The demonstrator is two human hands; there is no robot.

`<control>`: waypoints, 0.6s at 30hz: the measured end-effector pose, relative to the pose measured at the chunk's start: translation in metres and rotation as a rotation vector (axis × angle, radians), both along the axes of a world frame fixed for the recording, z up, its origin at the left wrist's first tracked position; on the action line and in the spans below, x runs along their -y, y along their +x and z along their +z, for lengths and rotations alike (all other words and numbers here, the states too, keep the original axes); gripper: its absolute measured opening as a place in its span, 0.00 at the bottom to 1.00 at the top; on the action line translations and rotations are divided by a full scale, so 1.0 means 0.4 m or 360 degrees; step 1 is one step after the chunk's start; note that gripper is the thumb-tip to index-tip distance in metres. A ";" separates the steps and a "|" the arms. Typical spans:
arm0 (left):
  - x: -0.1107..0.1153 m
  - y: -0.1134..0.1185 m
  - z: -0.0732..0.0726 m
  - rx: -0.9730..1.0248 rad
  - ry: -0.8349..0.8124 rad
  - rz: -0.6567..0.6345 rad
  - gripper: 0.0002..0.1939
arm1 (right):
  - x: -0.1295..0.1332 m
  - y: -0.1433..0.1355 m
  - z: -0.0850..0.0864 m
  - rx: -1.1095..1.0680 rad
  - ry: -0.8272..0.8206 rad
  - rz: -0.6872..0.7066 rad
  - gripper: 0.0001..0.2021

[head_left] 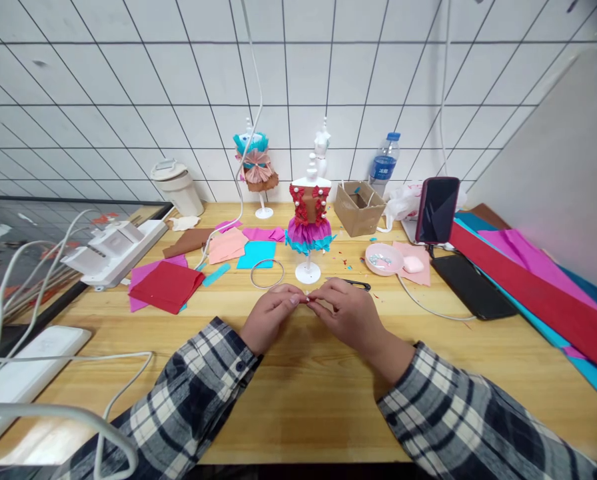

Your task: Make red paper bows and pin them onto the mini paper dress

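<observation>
My left hand and my right hand meet fingertip to fingertip over the table, both closed in a pinch. A tiny whitish speck shows between the fingertips, too small to name. Just behind them stands a mini dress form on a round white base, dressed in a brown bodice with red bows and white pearls, and a purple skirt edged in blue. A black-handled tool lies partly hidden behind my right hand. To the right, a pink dish contains small shiny pieces.
A metal ring and coloured paper pieces lie left. Behind are another dressed form, a bare form, a cardboard box and a bottle. A phone and long paper strips are at right; cables cross the left.
</observation>
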State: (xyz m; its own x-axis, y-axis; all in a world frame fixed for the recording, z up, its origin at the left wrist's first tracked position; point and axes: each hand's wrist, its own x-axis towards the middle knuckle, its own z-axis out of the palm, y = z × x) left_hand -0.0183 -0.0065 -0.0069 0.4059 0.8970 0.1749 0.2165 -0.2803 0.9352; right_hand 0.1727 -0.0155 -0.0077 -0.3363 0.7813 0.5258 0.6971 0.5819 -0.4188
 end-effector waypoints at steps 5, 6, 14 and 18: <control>0.002 0.002 0.013 -0.0198 0.0138 0.0005 0.18 | 0.007 0.000 0.009 0.0100 0.0008 0.0018 0.10; 0.003 0.004 0.016 -0.0280 0.0188 0.0020 0.17 | 0.007 -0.001 0.009 0.0058 -0.0031 0.0011 0.09; 0.001 0.015 0.016 -0.0649 0.0575 0.0197 0.11 | 0.003 -0.026 0.002 -0.0479 -0.0451 -0.0064 0.05; 0.003 0.014 0.021 -0.0657 0.0653 0.0224 0.10 | 0.009 -0.033 0.008 -0.0605 -0.0514 -0.0070 0.05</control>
State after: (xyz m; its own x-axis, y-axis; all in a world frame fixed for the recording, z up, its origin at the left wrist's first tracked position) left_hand -0.0129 -0.0077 0.0014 0.3962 0.8396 0.3717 0.6002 -0.5431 0.5872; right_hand 0.1596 -0.0193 -0.0047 -0.1309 0.9336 0.3337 0.4811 0.3541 -0.8020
